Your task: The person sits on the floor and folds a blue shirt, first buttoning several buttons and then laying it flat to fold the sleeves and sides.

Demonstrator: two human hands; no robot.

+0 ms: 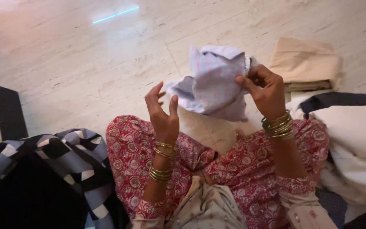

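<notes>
Head view looks down at our lap, and we sit on a pale stone floor [85, 63] with our legs crossed in red flowered trousers.

Our right hand [265, 91] pinches a light purple cloth [214, 80] at its top edge, between thumb and fingers. The cloth hangs in the air above the floor, in front of our knees. It is all crumpled and bunched up. It is not flat and it is not folded.

Our left hand [162, 113] is up beside the cloth, just to its left. Its fingers are spread wide and it holds nothing. It does not touch the cloth.

On our right side, by the right edge of the floor we can see, lies a tan cloth [306, 63] that is already folded flat. Near it, closer to us, sits a heap of white cloth [356, 140] with a dark blue piece [335, 99] on top of it. We cannot tell if the white things are folded neatly.

On our left side, near the bottom left corner, lies a loose pile with a blue, black and white checked cloth [64, 157]. It looks rumpled.

So we think the sorting of the clothes is partly done. The tan one looks finished. The purple one in our hand is only just picked up and is yet to be smoothed. The checked pile looks untouched.
</notes>
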